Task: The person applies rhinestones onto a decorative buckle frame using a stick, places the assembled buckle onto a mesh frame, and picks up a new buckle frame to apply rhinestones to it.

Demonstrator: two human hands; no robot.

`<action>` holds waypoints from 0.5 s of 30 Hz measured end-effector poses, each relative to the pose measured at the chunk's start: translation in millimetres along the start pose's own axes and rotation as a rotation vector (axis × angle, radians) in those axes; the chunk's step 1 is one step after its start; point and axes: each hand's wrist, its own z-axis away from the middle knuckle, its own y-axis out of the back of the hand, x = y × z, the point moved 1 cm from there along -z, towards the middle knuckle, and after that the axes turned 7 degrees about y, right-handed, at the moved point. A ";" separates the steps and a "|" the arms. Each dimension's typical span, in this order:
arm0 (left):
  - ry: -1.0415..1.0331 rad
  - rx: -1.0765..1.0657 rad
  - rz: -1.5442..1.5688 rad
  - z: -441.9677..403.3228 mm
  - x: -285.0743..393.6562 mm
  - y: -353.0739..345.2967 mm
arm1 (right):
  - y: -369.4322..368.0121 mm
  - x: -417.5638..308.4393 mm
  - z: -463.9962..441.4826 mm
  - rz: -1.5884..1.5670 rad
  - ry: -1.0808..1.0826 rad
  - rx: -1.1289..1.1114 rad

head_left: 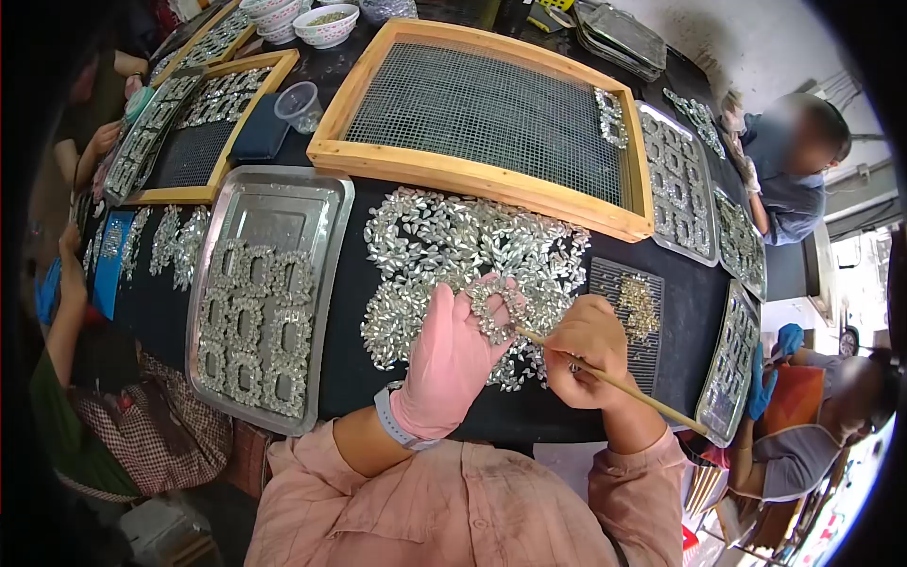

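Note:
My left hand [442,364], in a pink glove, holds a small ring-shaped piece [493,310] set with clear stones on its palm and fingers. Bare and closed round a thin wooden stick [652,404], my right hand [588,352] keeps the stick's tip at the piece's right edge. Loose clear stones [425,231] lie spread on the black cloth beneath and beyond both hands. A ridged grey board [645,354] with small gold-coloured stones [638,307] is just right of my right hand.
A metal tray [269,203] of stone-set frames lies left. Beyond the stones is a wood-framed mesh screen [491,104]. More trays [675,180] line the right edge. Bowls [326,26] and a plastic cup [300,102] stand behind. People work at both sides.

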 end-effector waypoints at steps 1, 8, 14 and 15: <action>0.003 0.006 0.001 0.1 -0.1 0.1 | -0.3 -0.7 -0.9 0.004 0.004 0.002; 0.011 -0.064 0.006 -2.4 -3.3 11.0 | -4.6 -1.0 -2.3 0.003 0.036 0.062; 0.017 -0.082 0.007 -1.4 -2.9 10.5 | -1.7 0.0 -1.1 -0.013 0.032 0.050; 0.022 -0.044 -0.016 -0.1 -1.4 3.9 | -1.8 -0.5 -1.4 -0.012 0.031 0.058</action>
